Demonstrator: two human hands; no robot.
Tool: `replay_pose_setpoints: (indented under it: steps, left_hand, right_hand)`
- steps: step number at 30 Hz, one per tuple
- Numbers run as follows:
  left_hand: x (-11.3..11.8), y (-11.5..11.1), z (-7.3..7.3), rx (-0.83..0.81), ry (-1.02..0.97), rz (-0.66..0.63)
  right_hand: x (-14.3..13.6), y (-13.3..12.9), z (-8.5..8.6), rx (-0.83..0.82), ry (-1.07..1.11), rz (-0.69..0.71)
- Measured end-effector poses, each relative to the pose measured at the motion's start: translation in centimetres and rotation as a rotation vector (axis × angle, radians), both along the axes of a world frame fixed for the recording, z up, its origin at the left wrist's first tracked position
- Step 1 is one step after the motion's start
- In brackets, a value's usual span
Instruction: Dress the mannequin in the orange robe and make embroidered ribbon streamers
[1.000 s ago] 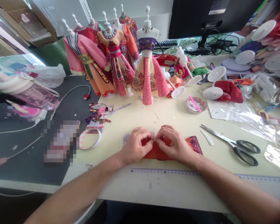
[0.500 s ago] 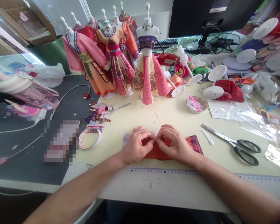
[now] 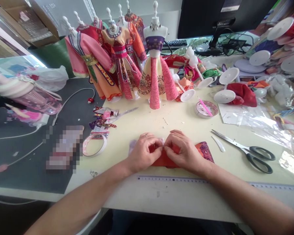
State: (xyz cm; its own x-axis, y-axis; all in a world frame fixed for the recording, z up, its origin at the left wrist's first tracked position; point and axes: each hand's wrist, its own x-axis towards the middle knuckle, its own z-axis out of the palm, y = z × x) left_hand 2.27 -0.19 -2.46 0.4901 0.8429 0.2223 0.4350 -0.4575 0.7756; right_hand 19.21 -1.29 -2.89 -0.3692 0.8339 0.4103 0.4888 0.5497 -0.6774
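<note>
Both my hands meet at the middle of the table over a small orange doll garment [image 3: 165, 161] with a purple patterned end at its right. My left hand [image 3: 145, 150] pinches at the garment's upper edge with thumb and fingertips. My right hand [image 3: 185, 149] is closed in a like pinch, its fingertips touching the left ones. Whatever fine thing lies between the fingertips is too small to make out. A bit of pale lilac cloth [image 3: 132, 145] shows behind the left hand.
A ruler [image 3: 171, 180] lies in front of the garment. Scissors [image 3: 245, 148] and a white curved tool [image 3: 218, 144] are at right. Tape rolls [image 3: 104, 147], fabric scraps [image 3: 104, 117] and a phone [image 3: 66, 147] are at left. Dressed doll stands [image 3: 154, 75] line the back.
Almost nothing differs. The view shifts very slightly, and both hands keep their pinch at the same spot.
</note>
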Motion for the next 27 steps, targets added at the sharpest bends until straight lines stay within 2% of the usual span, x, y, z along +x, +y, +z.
replay_pose_setpoints:
  steps: [7,20,27]
  left_hand:
    - [-0.19,-0.01,0.05,0.021,0.014,-0.032]
    - [-0.25,-0.04,0.24,-0.001,0.021,-0.048]
    - [-0.09,0.03,0.0,0.012,-0.003,-0.031]
  right_hand:
    - [-0.04,-0.06,-0.06,0.014,0.001,0.011]
    - [0.15,-0.05,0.18,-0.071,0.013,-0.013]
    - [0.1,0.05,-0.04,-0.016,0.005,0.003]
